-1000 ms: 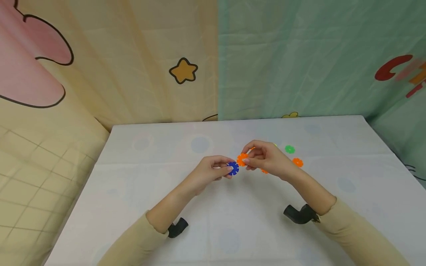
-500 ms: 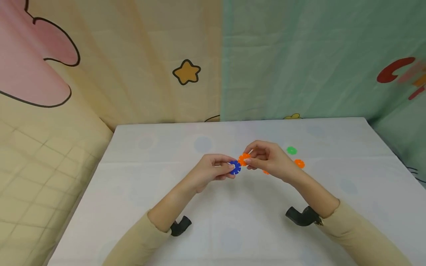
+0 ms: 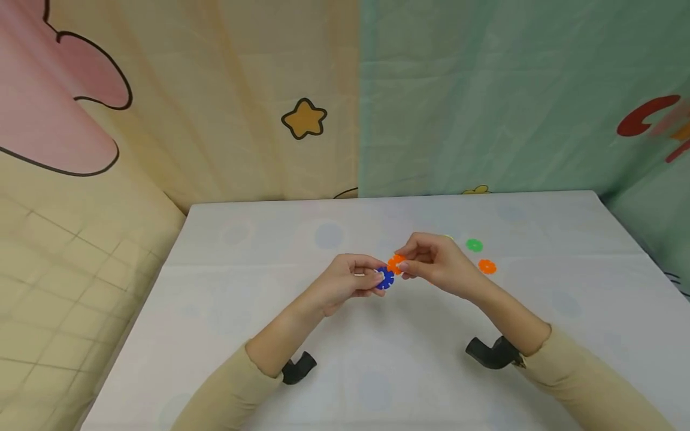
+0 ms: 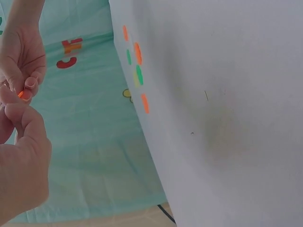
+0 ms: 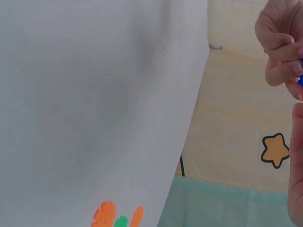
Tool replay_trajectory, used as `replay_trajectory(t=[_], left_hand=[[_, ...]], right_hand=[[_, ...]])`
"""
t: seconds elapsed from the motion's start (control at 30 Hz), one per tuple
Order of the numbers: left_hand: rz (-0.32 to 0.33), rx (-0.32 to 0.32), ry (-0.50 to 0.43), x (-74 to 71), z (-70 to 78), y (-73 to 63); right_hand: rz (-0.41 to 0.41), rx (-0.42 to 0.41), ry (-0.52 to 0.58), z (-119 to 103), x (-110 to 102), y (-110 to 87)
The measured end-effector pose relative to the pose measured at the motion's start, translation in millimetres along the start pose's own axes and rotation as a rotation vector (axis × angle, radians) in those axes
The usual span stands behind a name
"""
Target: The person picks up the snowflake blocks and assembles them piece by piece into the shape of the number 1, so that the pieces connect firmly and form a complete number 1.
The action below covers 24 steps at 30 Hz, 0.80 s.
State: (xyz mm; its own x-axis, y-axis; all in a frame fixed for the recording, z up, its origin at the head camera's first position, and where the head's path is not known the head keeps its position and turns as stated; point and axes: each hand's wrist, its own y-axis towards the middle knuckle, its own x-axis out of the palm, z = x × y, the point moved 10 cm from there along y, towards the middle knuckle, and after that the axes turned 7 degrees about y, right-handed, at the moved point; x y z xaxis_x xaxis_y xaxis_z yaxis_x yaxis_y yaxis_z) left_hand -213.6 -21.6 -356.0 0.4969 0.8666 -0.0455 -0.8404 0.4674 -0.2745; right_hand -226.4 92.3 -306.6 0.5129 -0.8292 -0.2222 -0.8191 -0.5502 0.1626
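Observation:
My left hand (image 3: pixel 345 282) pinches a blue snowflake disc (image 3: pixel 386 278) between thumb and fingers, above the white table. Opposite it, my right hand (image 3: pixel 441 263) pinches an orange snowflake disc (image 3: pixel 395 264). The discs meet edge to edge, the orange one up and to the right of the blue; whether their slots are interlocked I cannot tell. In the left wrist view, a sliver of the orange disc (image 4: pixel 21 94) shows between the fingers. Only a bit of the blue disc (image 5: pixel 301 78) is visible at the right wrist view's edge.
Loose discs lie on the table beyond my right hand, among them a green disc (image 3: pixel 474 245) and an orange disc (image 3: pixel 487 266). The left wrist view shows several, including a yellowish disc (image 4: pixel 136 79). Black curved pieces (image 3: pixel 492 353) sit at both sleeves. Printed curtains (image 3: pixel 232 120) stand behind the table.
Both hands have shifted slightly down and right in the head view, with the discs a little closer together. A loose orange disc below the right hand has become hidden.

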Motion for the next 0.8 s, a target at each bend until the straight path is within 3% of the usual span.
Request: replay_trajectory(t=[0.27, 0.53, 0.8], left_hand=[[0.008, -0.030, -0.048, 2.0, -5.8, -0.5], [0.050, -0.053, -0.114, 1.9, -10.8, -0.7], [0.062, -0.060, -0.134, 2.0, -8.7, -3.3]], right_hand=[[0.007, -0.071, -0.028, -4, 6, -4.3], [0.054, -0.186, -0.138, -19, 10, -6.9], [0.040, -0.195, -0.112, -19, 14, -6.1]])
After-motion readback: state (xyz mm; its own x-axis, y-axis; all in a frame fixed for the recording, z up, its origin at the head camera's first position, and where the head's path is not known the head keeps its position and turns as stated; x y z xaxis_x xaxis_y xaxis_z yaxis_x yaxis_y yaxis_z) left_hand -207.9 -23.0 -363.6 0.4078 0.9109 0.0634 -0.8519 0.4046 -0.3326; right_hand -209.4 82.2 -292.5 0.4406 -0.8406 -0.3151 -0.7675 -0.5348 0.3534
